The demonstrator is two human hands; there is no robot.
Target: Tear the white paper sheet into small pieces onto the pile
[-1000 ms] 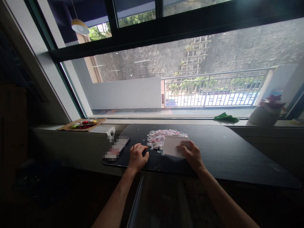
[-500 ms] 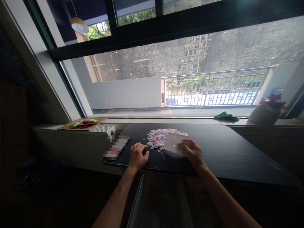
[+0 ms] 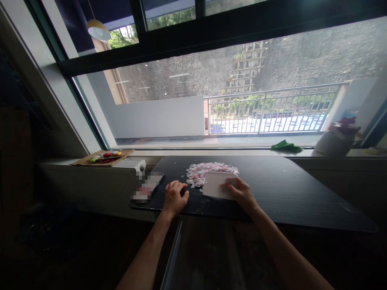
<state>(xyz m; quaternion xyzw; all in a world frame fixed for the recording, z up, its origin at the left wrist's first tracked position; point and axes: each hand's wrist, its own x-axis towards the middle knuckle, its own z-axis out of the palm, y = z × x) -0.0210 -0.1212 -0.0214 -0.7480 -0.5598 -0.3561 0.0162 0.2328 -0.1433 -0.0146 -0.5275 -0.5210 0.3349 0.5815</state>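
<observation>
A pale, flat rectangular card or sheet (image 3: 215, 185) is gripped at its right side by my right hand (image 3: 242, 194). It covers the front right part of a heap of small pink and white paper scraps (image 3: 196, 173) on the dark table (image 3: 290, 193). My left hand (image 3: 175, 197) rests near the table's front edge, just left of the heap, with its fingers apart and slightly bent, holding nothing.
Left of my left hand lies a phone-like flat object (image 3: 148, 187), partly blurred. Beyond it, brown paper (image 3: 81, 160) with colourful items sits on the sill. A green cloth (image 3: 286, 146) and a pale sack-like object (image 3: 335, 141) are by the window.
My right hand has moved slightly left with the card, which now lies more level and covers more of the small scraps in front of the heap. My left hand stays in place.
</observation>
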